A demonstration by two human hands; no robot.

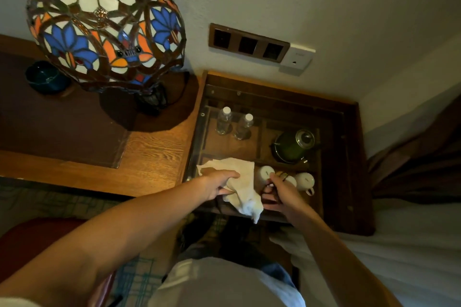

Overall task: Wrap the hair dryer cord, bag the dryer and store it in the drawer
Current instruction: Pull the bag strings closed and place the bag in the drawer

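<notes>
My left hand (219,182) grips the upper edge of a crumpled white cloth bag (243,189), which hangs down over the front of the wooden side cabinet (354,169). My right hand (283,193) is closed just right of the bag around something dark and reddish (269,192), touching the bag's side. That dark thing is mostly hidden by my fingers and the bag, so I cannot tell whether it is the dryer or its cord. No drawer front is clearly visible.
The cabinet's compartments hold two water bottles (224,119), a green kettle (293,146) and white cups (304,180). A stained-glass lamp (104,25) and a dark bowl (46,77) stand on the desk at left. Wall sockets (248,43) above, bed at right.
</notes>
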